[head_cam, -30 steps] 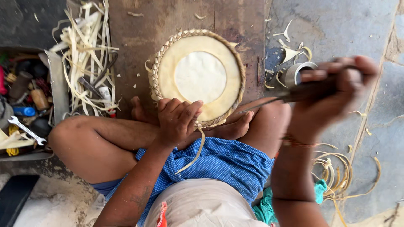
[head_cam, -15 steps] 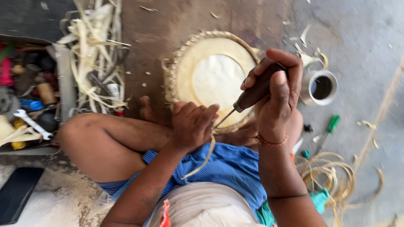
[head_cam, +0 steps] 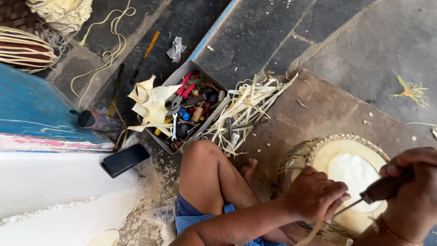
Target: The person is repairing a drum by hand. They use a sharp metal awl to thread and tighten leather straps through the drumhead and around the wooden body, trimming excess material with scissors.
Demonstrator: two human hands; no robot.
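Observation:
I sit cross-legged on the ground with a round woven cane basket by my feet, its pale base facing up. My left hand presses on the near rim of the basket and pinches a thin cane strip that hangs down. My right hand at the right edge grips the dark wooden handle of an awl. Its thin metal point reaches toward my left fingers at the basket rim.
An open box of tools with pliers, a spanner and spools stands beyond my knee, with a heap of cane shavings beside it. A black sharpening block, a small can and a blue board lie at left.
The view has swung left, so the basket and both hands now sit at the lower right. My right hand brought the awl down from a raised position to the basket rim.

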